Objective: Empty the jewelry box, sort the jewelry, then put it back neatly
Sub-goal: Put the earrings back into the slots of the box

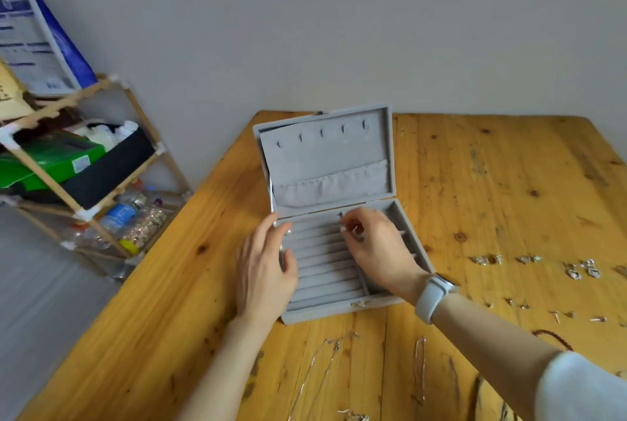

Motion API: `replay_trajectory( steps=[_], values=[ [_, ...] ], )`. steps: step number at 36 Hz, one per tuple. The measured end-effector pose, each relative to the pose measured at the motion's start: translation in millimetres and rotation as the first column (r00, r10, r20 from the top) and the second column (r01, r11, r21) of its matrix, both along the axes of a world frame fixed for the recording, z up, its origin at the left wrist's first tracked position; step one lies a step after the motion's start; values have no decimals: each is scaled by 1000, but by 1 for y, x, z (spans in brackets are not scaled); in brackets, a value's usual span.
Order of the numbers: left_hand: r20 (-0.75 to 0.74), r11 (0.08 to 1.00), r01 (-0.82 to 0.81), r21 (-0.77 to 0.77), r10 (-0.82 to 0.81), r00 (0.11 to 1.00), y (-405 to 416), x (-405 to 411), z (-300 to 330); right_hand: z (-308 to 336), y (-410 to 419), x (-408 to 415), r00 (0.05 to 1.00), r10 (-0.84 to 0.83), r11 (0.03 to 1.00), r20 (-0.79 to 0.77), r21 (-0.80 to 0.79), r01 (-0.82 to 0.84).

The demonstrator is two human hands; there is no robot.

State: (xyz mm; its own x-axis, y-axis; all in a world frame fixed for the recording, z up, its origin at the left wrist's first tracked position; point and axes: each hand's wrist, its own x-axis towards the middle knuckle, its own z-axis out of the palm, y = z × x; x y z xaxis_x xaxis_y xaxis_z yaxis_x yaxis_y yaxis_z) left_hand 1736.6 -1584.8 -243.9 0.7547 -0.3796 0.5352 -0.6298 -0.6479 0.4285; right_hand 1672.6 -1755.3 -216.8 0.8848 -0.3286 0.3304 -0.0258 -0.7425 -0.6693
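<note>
A grey velvet jewelry box (390, 163) stands open on the wooden table, its lid upright with small hooks and a gathered pocket. The base holds rows of padded ring rolls (325, 271). My left hand (264, 268) rests on the box's left wall with relaxed fingers. My right hand (373, 244) reaches into the base with its fingers curled, pinching something small and pale near the far rolls; I cannot make out what it is. Small silver earrings and rings (536, 264) lie sorted in groups on the right. Thin chain necklaces (325, 366) lie in front of the box.
A wooden shelf rack (112, 163) with a green box, bottles and papers stands left of the table (135, 336). A plain wall runs behind. A dark beaded strand (556, 339) lies near my right forearm, which wears a pale watch (434, 298).
</note>
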Motion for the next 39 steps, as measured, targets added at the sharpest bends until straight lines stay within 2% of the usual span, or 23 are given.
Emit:
replay_trajectory(
  steps=[2,5,8,12,15,20,29,31,34,37,39],
  values=[
    [-94,994,-21,-106,11,996,0,-4,0,0,10,13,999,34,999,3,-5,-34],
    [-144,984,-88,-154,65,987,1,-4,1,0,27,31,997,71,997,0,28,-71],
    [-199,983,-159,-88,139,970,1,-3,1,-3,37,48,994,110,994,2,20,-110],
    [-218,975,-214,54,221,951,0,-1,-4,-7,42,57,992,117,989,-39,-87,-120],
    [-190,972,-228,64,236,953,0,0,-6,-11,43,56,992,126,977,-26,-168,-129],
    [-112,968,-242,68,249,962,-2,1,-8,-12,42,58,993,118,970,-27,-211,-121],
    [-194,962,-235,135,259,946,-4,-5,2,-7,38,49,991,115,979,-62,-164,-124],
    [-166,959,-230,166,257,952,-4,-7,6,-2,34,41,994,95,989,-52,-106,-100],
    [-34,961,-228,157,236,971,-6,-11,10,6,19,19,998,45,998,42,-42,-44],
    [93,975,-203,90,195,976,-19,-23,15,12,-4,-12,993,8,999,117,-49,-2],
    [128,990,-125,61,116,985,-36,-36,18,14,-24,-37,992,-18,997,128,-77,28]
  ],
)
